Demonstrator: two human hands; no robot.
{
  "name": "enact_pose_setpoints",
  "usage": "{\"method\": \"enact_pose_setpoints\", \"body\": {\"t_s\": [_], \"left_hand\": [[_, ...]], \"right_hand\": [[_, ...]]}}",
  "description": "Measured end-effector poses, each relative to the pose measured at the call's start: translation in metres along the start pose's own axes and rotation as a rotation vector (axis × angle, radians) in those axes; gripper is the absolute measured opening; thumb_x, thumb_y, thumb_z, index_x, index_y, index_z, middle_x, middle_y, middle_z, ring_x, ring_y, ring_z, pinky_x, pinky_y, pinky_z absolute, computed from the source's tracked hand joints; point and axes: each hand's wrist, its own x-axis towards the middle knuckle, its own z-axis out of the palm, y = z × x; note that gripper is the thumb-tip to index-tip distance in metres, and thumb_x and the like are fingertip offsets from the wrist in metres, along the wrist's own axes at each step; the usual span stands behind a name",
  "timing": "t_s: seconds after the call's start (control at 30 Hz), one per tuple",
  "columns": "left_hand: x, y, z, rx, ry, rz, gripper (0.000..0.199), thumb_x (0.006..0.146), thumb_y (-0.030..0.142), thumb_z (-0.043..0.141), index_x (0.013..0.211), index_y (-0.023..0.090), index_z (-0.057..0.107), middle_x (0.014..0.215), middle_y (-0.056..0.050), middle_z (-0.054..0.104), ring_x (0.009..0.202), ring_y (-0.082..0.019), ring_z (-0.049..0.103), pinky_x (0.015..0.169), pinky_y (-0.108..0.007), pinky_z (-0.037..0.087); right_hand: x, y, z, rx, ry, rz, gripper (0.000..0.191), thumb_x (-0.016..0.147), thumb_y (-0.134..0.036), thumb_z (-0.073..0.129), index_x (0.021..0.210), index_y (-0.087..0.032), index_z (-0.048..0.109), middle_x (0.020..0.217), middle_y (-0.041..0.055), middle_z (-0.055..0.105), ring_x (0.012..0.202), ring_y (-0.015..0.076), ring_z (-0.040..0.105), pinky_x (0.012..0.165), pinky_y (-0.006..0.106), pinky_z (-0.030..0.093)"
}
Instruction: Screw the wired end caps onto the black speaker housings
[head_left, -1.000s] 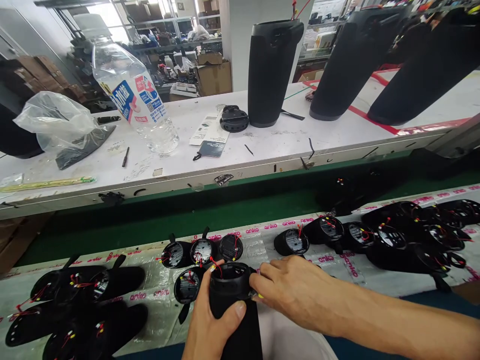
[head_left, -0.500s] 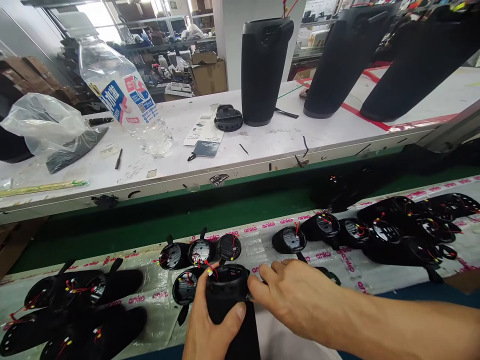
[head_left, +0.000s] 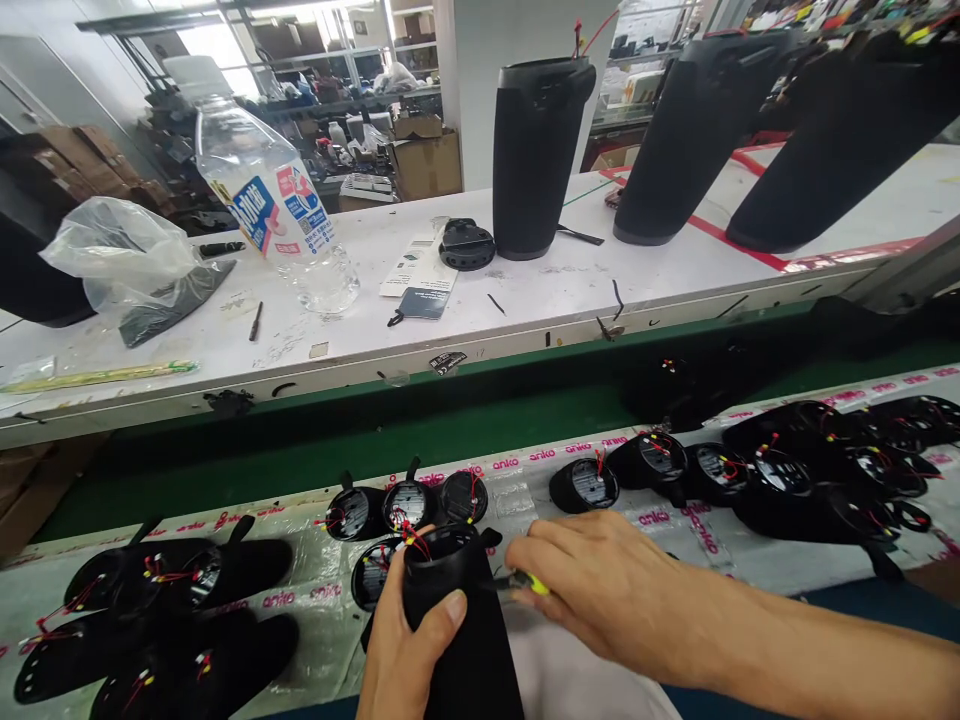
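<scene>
A black, fabric-covered speaker housing stands tilted in front of me, its round top open and red wires with small connectors coming out at the rim. My left hand is wrapped round its left side, thumb across the front below the rim. A utility knife with a yellow handle is in my right hand. Its thin tip points left and meets the housing's right side just under the rim; exact contact is blurred. A short black strap sticks out at the rim's right.
Several similar housings lie on the taped bench to both sides. A raised white shelf crosses ahead, bearing a water bottle, a plastic bag, a black round cap and upright speakers.
My right hand has drawn back slightly from the rim, and the yellow handle now shows. The housing has turned slightly in my left hand. The whole view has shifted a little.
</scene>
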Motion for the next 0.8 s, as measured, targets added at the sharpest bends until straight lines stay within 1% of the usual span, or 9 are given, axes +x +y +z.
{"method": "enact_pose_setpoints", "body": {"t_s": [0.1,0.17,0.27,0.33,0.47,0.57,0.67,0.8], "left_hand": [[0.001,-0.004,0.001,-0.037,0.009,0.011,0.092,0.074,0.064,0.087,0.149,0.023,0.055,0.138,-0.011,0.080,0.137,-0.039,0.069,0.115,-0.047,0.050],[0.002,-0.007,0.002,0.002,0.045,0.030,0.091,0.073,0.067,0.088,0.146,0.022,0.058,0.137,-0.012,0.080,0.135,-0.039,0.069,0.117,-0.047,0.048],[0.005,-0.009,0.002,0.097,0.094,0.052,0.084,0.075,0.067,0.086,0.141,0.021,0.061,0.131,-0.011,0.082,0.131,-0.039,0.070,0.118,-0.048,0.045],[0.006,-0.010,0.001,0.100,0.103,0.048,0.082,0.077,0.066,0.085,0.142,0.022,0.061,0.132,-0.011,0.081,0.132,-0.038,0.070,0.119,-0.048,0.045],[0.005,-0.011,0.000,0.050,0.089,0.021,0.089,0.075,0.067,0.086,0.147,0.023,0.056,0.136,-0.012,0.080,0.134,-0.038,0.069,0.118,-0.047,0.046],[0.003,-0.015,0.000,0.058,0.091,0.039,0.090,0.074,0.065,0.087,0.147,0.022,0.056,0.137,-0.012,0.079,0.136,-0.039,0.068,0.122,-0.048,0.043],[0.003,-0.019,-0.001,0.080,0.099,0.046,0.091,0.072,0.066,0.087,0.146,0.023,0.057,0.141,-0.012,0.077,0.136,-0.040,0.067,0.126,-0.049,0.038],[0.005,-0.024,-0.003,0.144,0.091,0.084,0.089,0.076,0.064,0.084,0.148,0.021,0.056,0.141,-0.015,0.076,0.138,-0.043,0.065,0.125,-0.055,0.036]], "right_hand": [[0.001,-0.003,0.008,0.005,-0.095,0.044,0.012,0.108,-0.030,0.069,0.108,-0.022,0.060,0.089,-0.0014,0.073,0.070,0.0202,0.068,0.057,0.035,0.031],[0.001,-0.004,0.013,0.012,-0.141,0.063,0.013,0.107,-0.030,0.070,0.110,-0.022,0.060,0.092,-0.0010,0.074,0.072,0.0215,0.070,0.059,0.035,0.032],[0.001,-0.004,0.016,0.009,-0.160,0.077,0.015,0.107,-0.030,0.072,0.113,-0.022,0.060,0.095,0.0000,0.075,0.075,0.0230,0.071,0.060,0.035,0.033],[0.000,-0.004,0.016,0.001,-0.168,0.082,0.015,0.107,-0.030,0.072,0.113,-0.022,0.060,0.096,0.0002,0.075,0.076,0.0237,0.072,0.059,0.036,0.031],[-0.001,-0.004,0.016,-0.031,-0.184,0.081,0.013,0.107,-0.028,0.070,0.110,-0.023,0.059,0.092,-0.0010,0.073,0.071,0.0232,0.070,0.057,0.037,0.027],[0.000,-0.002,0.020,-0.072,-0.155,0.043,0.013,0.107,-0.027,0.069,0.108,-0.023,0.057,0.089,-0.0008,0.071,0.069,0.0229,0.068,0.056,0.038,0.026],[0.004,0.001,0.025,-0.127,-0.120,-0.032,0.015,0.103,-0.021,0.071,0.106,-0.022,0.056,0.087,0.0001,0.068,0.069,0.0224,0.065,0.056,0.038,0.028],[0.009,0.001,0.026,-0.172,-0.151,-0.108,0.023,0.095,-0.013,0.074,0.106,-0.022,0.056,0.088,0.0005,0.067,0.070,0.0215,0.063,0.056,0.038,0.031]]}}
